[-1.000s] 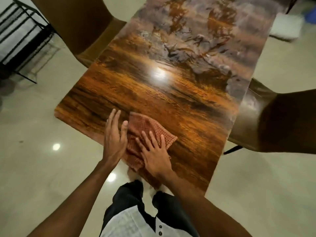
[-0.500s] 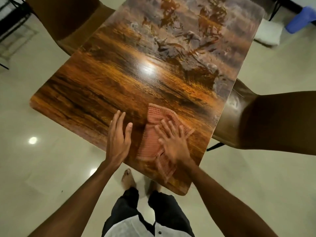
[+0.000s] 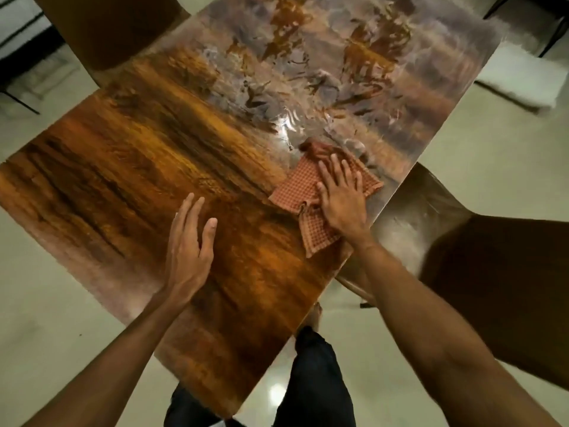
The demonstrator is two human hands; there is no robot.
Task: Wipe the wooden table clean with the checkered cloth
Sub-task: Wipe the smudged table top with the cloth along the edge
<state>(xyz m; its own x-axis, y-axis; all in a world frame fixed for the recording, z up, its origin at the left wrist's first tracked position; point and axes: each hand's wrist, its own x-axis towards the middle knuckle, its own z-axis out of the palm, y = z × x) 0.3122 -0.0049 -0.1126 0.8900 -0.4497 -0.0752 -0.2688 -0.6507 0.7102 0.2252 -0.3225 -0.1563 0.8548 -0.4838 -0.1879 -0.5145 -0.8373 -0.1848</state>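
The glossy wooden table (image 3: 129, 167) fills the middle of the head view, orange-brown near me and greyer at the far end. The red-and-white checkered cloth (image 3: 297, 188) lies crumpled near the table's right edge. My right hand (image 3: 341, 201) presses flat on the cloth with fingers spread, covering its middle. My left hand (image 3: 189, 245) rests flat on the bare wood to the left of the cloth, fingers apart, holding nothing.
A brown chair (image 3: 480, 266) stands tight against the table's right edge. Another brown chair (image 3: 101, 29) is at the far left corner. A white cushion (image 3: 523, 78) lies on the pale floor at the far right. A black metal rack (image 3: 18, 32) is at the top left.
My right hand has pushed the cloth away from me and rightward, from the near edge toward the table's right side. My left hand came off the cloth and stays flat on the wood.
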